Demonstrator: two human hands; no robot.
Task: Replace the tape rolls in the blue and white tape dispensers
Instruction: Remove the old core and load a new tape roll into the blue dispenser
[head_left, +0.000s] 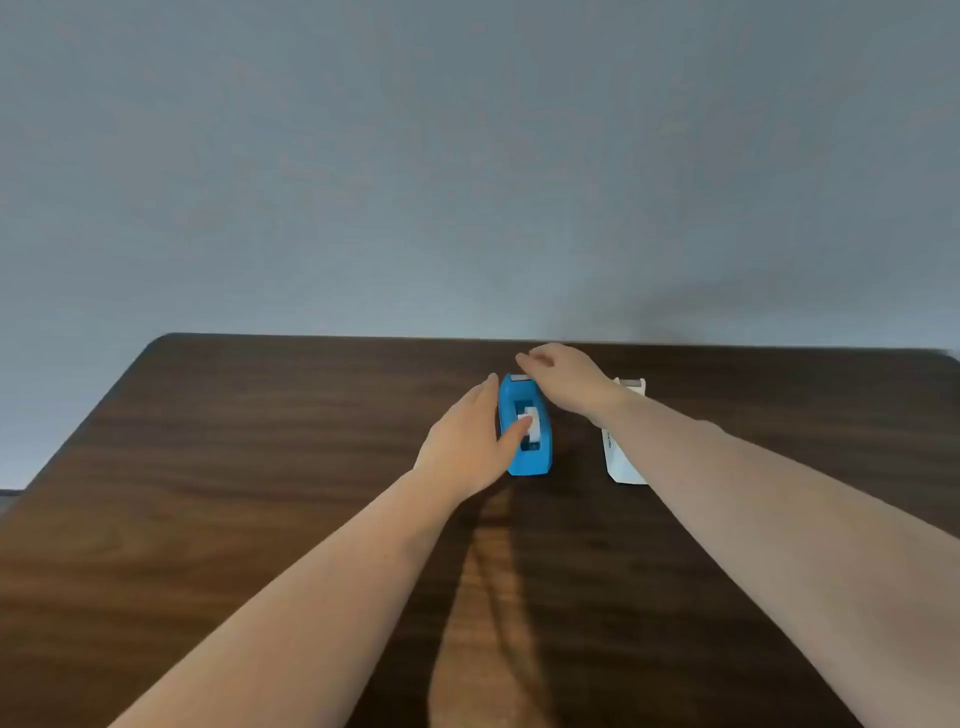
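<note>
On the brown counter (260, 493), the left hand (467, 441) cups the blue dispenser (524, 426) (thumb on top); the right hand (566, 379) pinches at its far end, beside the white dispenser (621, 462).

Worktop (260, 519) carrying two tape dispensers side by side near its far edge, the left dispenser (524, 457) with the left hand (462, 447) against its left side and the right hand (566, 379) over its far end, the right dispenser (618, 462) partly under the right forearm.
</note>
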